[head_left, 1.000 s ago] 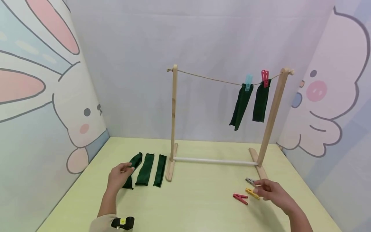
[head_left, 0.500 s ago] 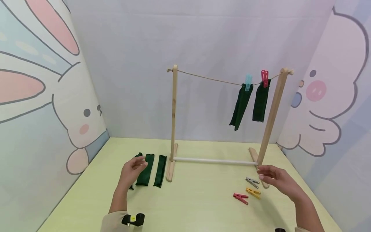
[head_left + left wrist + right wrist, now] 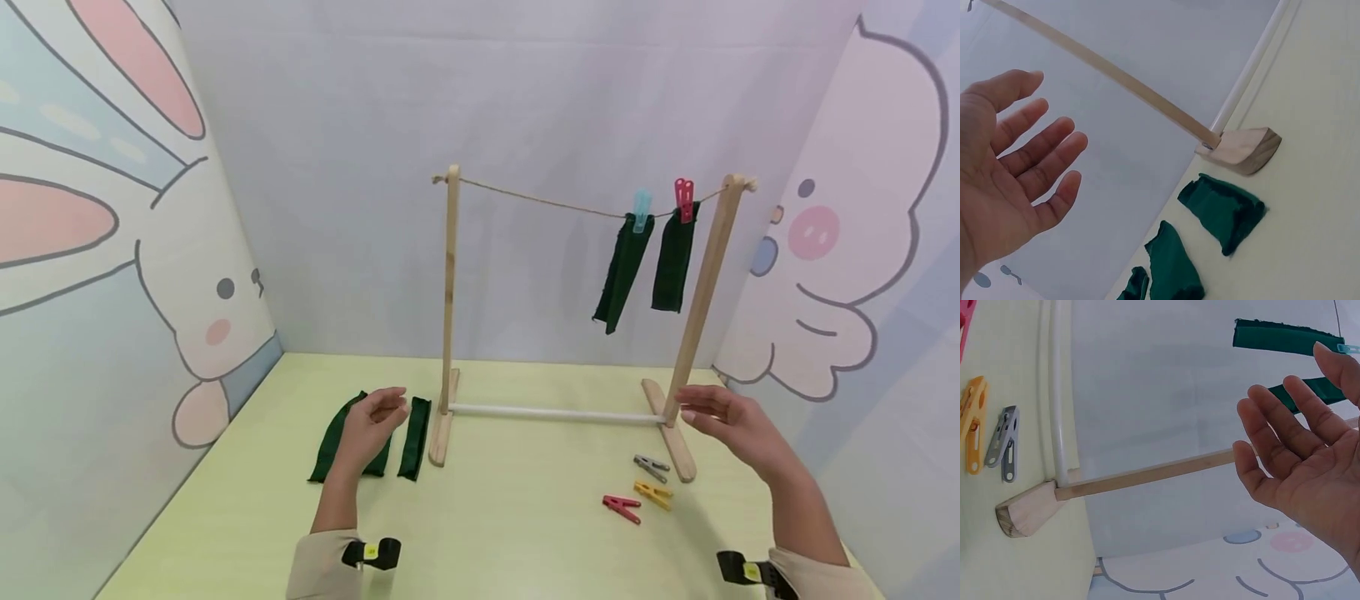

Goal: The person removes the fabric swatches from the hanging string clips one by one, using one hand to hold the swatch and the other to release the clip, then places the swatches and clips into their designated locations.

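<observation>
My left hand (image 3: 372, 429) is raised above the green cloth strips, its fingers loosely bent and holding nothing; the left wrist view shows the bare palm (image 3: 1013, 169). Beneath it lie the leftmost strip (image 3: 330, 442) and a middle strip (image 3: 377, 465), partly hidden by the hand. A narrower strip (image 3: 415, 439) lies just to its right. In front of the rack's right post, my right hand (image 3: 738, 429) is also raised with relaxed fingers and nothing in them. Grey (image 3: 651, 467), yellow (image 3: 653, 494) and red (image 3: 622, 508) clothespins lie on the table below and left of it.
A wooden rack with posts (image 3: 450, 292) carries a sagging string (image 3: 540, 198) and a white bottom rod (image 3: 555, 413). Two green strips (image 3: 624, 275) hang near its right end, under a light blue clothespin (image 3: 642, 210) and a pink-red clothespin (image 3: 684, 200).
My left hand has moved right and up from the leftmost strip. My right hand has risen from beside the yellow clothespin to the right post's foot. The clothespins stay on the table.
</observation>
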A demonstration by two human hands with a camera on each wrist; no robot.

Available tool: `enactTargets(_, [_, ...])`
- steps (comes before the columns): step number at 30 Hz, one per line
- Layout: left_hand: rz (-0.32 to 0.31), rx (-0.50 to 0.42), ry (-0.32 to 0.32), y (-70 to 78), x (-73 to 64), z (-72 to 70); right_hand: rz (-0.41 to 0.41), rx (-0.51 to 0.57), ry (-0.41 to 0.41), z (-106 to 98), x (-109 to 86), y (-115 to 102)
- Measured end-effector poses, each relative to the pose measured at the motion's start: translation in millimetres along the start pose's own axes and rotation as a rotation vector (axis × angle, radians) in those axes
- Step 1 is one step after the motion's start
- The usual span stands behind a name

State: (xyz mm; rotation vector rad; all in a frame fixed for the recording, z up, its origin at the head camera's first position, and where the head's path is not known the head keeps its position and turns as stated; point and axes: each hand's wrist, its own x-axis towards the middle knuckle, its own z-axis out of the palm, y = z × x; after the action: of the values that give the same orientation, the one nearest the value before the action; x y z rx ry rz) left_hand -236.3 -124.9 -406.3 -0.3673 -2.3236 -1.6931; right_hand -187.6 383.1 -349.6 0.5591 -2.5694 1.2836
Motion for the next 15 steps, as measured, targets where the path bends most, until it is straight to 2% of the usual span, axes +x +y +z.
enactTargets(2, [0.013,-0.029,-0.013,4.3,2.8,6.2,-0.022,-0.006,0.018,-3.1,3.3,-3.1])
enactTargets(8, [0.039,-0.066,-0.04,-10.0,16.4,30.9,-0.039,-0.026,0.06,-11.2,11.3,-10.2])
enactTargets(15, [0.015,-0.15,-0.084,-8.7,21.0,50.0,-0.048,-0.01,0.075,-13.5,21.4,-13.2])
